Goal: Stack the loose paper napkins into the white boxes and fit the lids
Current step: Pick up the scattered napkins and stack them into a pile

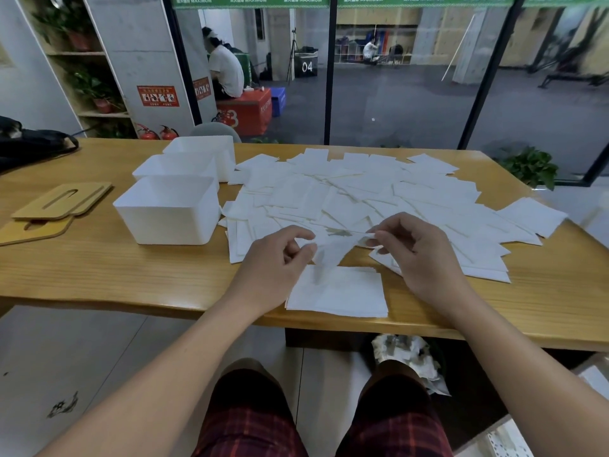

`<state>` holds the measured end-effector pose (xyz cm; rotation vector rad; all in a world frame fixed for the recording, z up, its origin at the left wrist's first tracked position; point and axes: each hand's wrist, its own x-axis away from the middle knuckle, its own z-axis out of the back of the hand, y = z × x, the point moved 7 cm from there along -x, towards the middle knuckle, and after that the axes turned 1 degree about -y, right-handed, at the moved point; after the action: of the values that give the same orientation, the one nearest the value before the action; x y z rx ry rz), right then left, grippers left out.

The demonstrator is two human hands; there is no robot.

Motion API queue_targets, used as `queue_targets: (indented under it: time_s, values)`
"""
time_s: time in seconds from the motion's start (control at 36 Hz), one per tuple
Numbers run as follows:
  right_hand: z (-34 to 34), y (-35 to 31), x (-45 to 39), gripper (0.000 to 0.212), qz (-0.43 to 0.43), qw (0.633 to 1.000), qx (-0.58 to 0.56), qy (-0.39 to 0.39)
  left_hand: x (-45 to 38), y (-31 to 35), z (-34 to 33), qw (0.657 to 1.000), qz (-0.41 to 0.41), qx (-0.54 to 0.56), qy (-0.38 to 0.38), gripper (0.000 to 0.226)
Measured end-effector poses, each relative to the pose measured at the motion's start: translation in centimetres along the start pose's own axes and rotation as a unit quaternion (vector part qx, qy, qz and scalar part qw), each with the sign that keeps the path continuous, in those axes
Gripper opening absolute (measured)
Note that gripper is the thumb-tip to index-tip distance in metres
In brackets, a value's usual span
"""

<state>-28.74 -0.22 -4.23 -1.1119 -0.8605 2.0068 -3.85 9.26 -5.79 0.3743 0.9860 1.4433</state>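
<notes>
Both hands pinch one napkin (333,247) — left hand (280,255), right hand (413,249) — above the small stack (339,293). Gathering step; next, lay it squarely on.

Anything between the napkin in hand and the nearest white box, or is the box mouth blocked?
Nothing visible. Left hand and right hand pinch one napkin above the small neat stack. The nearest white box stands to the left, open-topped; bare table lies between. The wooden lids lie beyond the box.
</notes>
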Motion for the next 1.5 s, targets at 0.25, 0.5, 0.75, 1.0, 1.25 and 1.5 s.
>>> queue_targets:
  time_s: [0.25, 0.5, 0.75, 1.0, 1.25, 1.5]
  values:
    - [0.6, -1.7, 0.8, 0.012, 0.047, 0.997, -0.066, 0.016, -3.2, 1.3, -1.5, 0.999, 0.020, -0.016, -0.043, 0.038]
    - [1.5, -2.2, 1.4, 0.012, 0.066, 0.990, -0.116, 0.048, -3.8, 1.6, -3.0, 0.995, 0.041, 0.063, -0.068, 0.032]
    - [2.4, -2.1, 0.8, 0.038, -0.059, 0.987, -0.135, 0.059, -3.2, 3.4, -1.0, 0.983, 0.007, 0.168, -0.068, 0.021]
    - [0.7, -1.6, 1.8, 0.033, -0.128, 0.989, -0.044, -0.052, -1.5, 2.2, 0.7, 0.982, 0.029, 0.160, -0.097, 0.031]
    - [-1.1, -1.0, 3.3, 0.038, -0.134, 0.966, 0.187, -0.117, 1.1, 0.9, 0.3, 0.988, 0.030, -0.101, -0.109, 0.042]
    - [-1.4, -0.5, 2.5, 0.067, -0.126, 0.956, 0.214, -0.154, 2.1, 0.1, -0.3, 0.987, 0.024, -0.103, -0.121, 0.045]
